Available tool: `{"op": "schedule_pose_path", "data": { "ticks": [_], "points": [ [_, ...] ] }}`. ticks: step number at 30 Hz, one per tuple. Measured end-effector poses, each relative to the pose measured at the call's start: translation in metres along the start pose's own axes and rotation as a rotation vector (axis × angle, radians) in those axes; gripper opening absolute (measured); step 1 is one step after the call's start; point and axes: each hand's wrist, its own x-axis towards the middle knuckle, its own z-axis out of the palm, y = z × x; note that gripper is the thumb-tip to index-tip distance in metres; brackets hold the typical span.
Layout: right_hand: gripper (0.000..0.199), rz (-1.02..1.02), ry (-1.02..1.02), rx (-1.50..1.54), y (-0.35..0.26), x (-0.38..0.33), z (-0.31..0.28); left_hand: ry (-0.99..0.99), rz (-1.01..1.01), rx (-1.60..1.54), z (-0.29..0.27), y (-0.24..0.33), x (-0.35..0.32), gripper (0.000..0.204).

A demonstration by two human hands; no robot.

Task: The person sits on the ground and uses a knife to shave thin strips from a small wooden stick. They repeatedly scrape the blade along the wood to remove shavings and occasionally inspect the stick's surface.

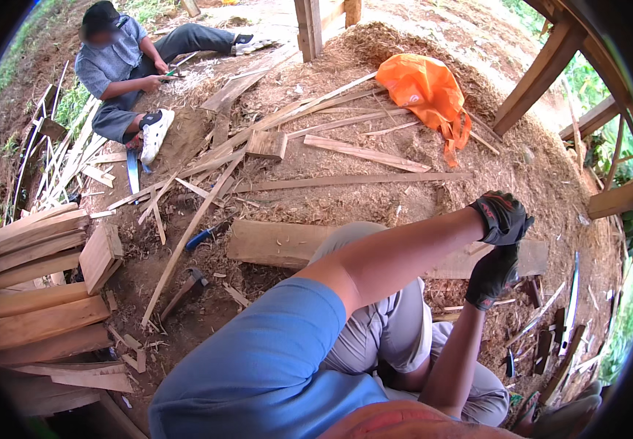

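My left hand (pixel 503 217), in a dark work glove, reaches across to the right with its fingers curled closed. Just below it is my right hand (pixel 493 275), gloved too and closed, its fingertips close to the left hand. Whatever the two hands hold, if anything, is hidden by the gloves. Both are above the right part of a thick wooden plank (pixel 276 243), which lies on the ground in front of me and passes behind my left arm and knee.
A hammer (pixel 184 290) and a blue-handled tool (pixel 200 237) lie left of my knees; a saw (pixel 572 300) lies at right. Stacked boards (pixel 34 322) stand at left. Beyond are wood strips (pixel 353 181), an orange bag (pixel 426 91) and a seated person (pixel 115 69).
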Motion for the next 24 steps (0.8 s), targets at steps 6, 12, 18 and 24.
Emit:
{"op": "schedule_pose_path", "data": {
  "ticks": [6,12,18,24],
  "points": [
    [0.036,0.081,-0.089,-0.242,0.11,-0.023,0.035,0.008,-0.035,-0.036,-0.003,0.002,0.005,0.038],
    [0.035,0.045,-0.023,-0.036,-0.003,0.001,-0.004,0.004,-0.027,0.008,0.008,-0.005,0.001,0.037],
    [0.035,0.153,-0.078,-0.22,0.107,-0.034,0.041,-0.019,-0.043,0.016,0.008,-0.004,0.009,0.038],
    [0.03,0.12,-0.121,-0.108,0.004,0.002,-0.001,0.03,-0.004,-0.009,0.009,-0.007,0.002,0.038]
  ]
}}
